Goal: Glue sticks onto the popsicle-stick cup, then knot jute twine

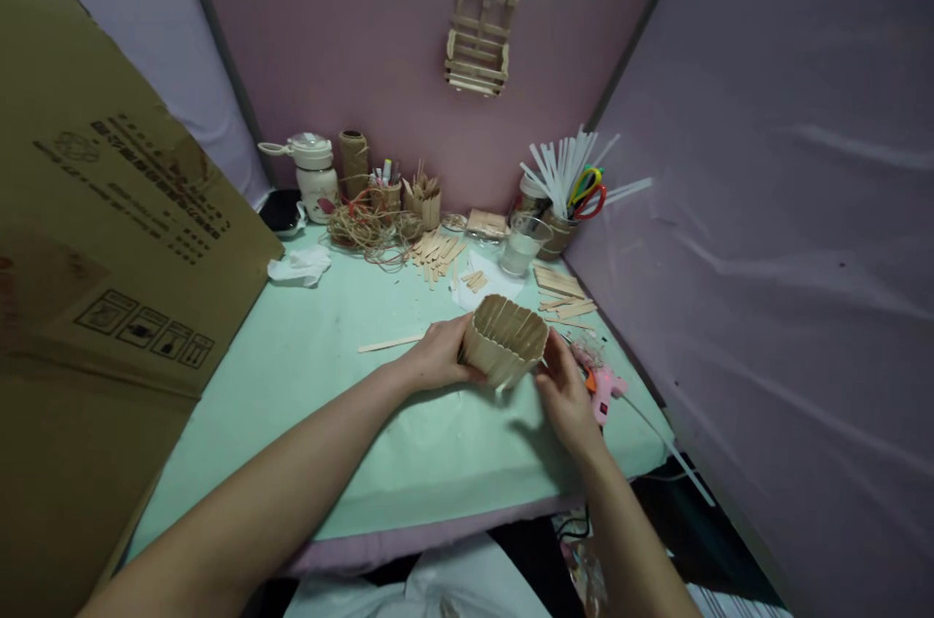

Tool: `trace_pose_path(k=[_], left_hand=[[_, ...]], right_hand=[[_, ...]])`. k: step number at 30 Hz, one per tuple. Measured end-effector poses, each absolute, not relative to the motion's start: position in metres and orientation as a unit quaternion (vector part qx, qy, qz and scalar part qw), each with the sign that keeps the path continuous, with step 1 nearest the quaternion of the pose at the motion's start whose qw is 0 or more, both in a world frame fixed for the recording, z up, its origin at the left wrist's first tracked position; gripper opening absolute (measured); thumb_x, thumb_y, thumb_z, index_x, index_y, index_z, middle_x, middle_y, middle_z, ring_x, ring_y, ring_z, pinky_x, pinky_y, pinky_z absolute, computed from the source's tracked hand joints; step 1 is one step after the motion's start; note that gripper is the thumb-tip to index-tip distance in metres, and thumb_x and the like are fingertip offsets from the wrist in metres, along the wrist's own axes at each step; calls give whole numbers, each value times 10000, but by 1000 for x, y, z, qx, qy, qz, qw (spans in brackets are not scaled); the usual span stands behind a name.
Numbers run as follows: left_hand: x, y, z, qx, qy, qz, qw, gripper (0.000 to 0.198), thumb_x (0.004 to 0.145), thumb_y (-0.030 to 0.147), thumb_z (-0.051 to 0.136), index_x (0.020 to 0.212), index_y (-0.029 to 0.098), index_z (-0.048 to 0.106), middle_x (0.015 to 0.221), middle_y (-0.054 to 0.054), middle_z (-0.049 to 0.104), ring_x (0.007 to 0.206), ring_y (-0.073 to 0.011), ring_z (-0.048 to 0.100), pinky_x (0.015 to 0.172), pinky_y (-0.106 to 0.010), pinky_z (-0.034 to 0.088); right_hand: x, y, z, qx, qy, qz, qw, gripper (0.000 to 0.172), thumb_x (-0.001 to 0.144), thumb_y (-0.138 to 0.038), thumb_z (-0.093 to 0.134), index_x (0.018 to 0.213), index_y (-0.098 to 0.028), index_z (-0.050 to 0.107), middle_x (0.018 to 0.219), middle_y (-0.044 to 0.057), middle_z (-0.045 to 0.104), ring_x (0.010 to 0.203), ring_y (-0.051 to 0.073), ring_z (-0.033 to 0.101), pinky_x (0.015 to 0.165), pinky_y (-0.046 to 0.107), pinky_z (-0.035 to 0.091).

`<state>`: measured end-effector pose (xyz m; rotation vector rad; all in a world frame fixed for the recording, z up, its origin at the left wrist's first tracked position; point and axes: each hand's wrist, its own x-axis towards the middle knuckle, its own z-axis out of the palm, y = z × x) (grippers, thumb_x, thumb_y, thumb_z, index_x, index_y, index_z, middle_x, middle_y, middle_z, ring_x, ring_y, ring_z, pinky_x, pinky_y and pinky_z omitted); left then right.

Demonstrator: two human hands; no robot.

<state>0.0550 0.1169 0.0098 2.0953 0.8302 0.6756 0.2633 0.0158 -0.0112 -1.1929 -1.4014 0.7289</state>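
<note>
A round cup made of popsicle sticks (503,355) is tilted above the green tabletop, its open top showing the hollow inside. My left hand (442,353) grips its left side, fingers behind and thumb low at the front. On the other side my right hand (567,394) curves around the wall with its fingertips at the rim; part of those fingers is hidden. A single popsicle stick (390,344) lies flat just left of my left hand. Right beside my right hand rests a pink glue gun (604,390), with a long white glue stick (671,448) reaching past the table edge.
A big cardboard box (124,238) walls off the left. Along the back stand a white bottle (316,180), tangled twine (369,231), loose sticks (436,251), a plastic cup (521,248) and a holder (560,234) with glue sticks and scissors. A small stick swing (478,63) hangs above.
</note>
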Motion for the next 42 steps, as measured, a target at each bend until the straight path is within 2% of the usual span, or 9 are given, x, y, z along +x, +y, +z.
trace_pose_path(k=[3, 7, 9, 13, 19, 23, 30, 35, 42], left_hand=[[56, 119, 12, 835, 336, 248, 358, 527, 618, 385, 753, 1088, 212, 588, 1061, -53, 658, 970, -289, 594, 845, -379, 439], [57, 120, 11, 855, 361, 214, 305, 461, 710, 371, 690, 1115, 191, 566, 1042, -63, 659, 1001, -274, 592, 905, -388, 421], [57, 119, 11, 859, 366, 213, 287, 529, 740, 380, 669, 1210, 190, 521, 1072, -76, 657, 1047, -286, 585, 953, -418, 401], [56, 115, 7, 845, 360, 251, 307, 922, 679, 437, 734, 1443, 197, 277, 1317, -142, 546, 1209, -335, 505, 1005, -461, 385], [57, 115, -1, 829, 293, 357, 316, 1117, 681, 452, 755, 1503, 275, 18, 1523, -183, 246, 1380, -341, 311, 1087, -516, 325], [59, 119, 11, 856, 187, 436, 204, 906, 748, 431, 710, 1469, 353, 168, 1535, -136, 160, 1439, -312, 156, 1134, -534, 247], [67, 110, 33, 887, 185, 393, 158, 382, 862, 416, 567, 1209, 258, 585, 1479, -121, 289, 1414, -310, 198, 1136, -525, 232], [76, 105, 39, 894, 206, 375, 131, 315, 873, 476, 527, 1034, 248, 674, 1341, -90, 517, 1347, -283, 310, 1104, -483, 242], [80, 101, 46, 897, 226, 330, 186, 260, 917, 400, 486, 901, 214, 666, 1059, -57, 673, 1151, -220, 466, 1005, -407, 297]], right_hand=[[251, 14, -15, -522, -594, 305, 531, 889, 765, -397, 705, 1483, -270, 197, 1531, 133, 277, 1384, 274, 332, 1112, 513, 319], [241, 18, -14, -540, -570, 275, 555, 825, 766, -280, 698, 1461, -271, 254, 1494, 121, 335, 1334, 258, 399, 1085, 469, 377], [240, 19, -20, -548, -557, 258, 568, 816, 763, -277, 693, 1454, -274, 259, 1474, 122, 360, 1321, 261, 409, 1063, 472, 402], [242, 15, -25, -576, -552, 203, 568, 843, 759, -314, 693, 1458, -255, 226, 1449, 141, 371, 1325, 272, 394, 1045, 495, 410], [245, 4, 20, -566, -621, -25, 542, 360, 823, -278, 616, 1171, -226, 536, 1265, 112, 506, 1217, 269, 469, 1027, 524, 369], [240, 9, 47, -547, -693, -67, 465, 171, 834, -237, 604, 1003, -230, 585, 1167, 83, 570, 1143, 257, 500, 999, 494, 378], [236, 15, 46, -551, -731, -62, 398, 137, 866, -216, 558, 1000, -230, 577, 1061, 49, 638, 1094, 231, 538, 1087, 525, 254], [242, 15, 46, -547, -742, -47, 385, 154, 865, -238, 572, 1014, -221, 538, 1087, 66, 621, 1095, 230, 542, 1088, 528, 246], [244, 18, 45, -546, -755, -47, 361, 25, 883, -221, 547, 888, -231, 524, 993, 37, 639, 1085, 223, 530, 1088, 528, 224]])
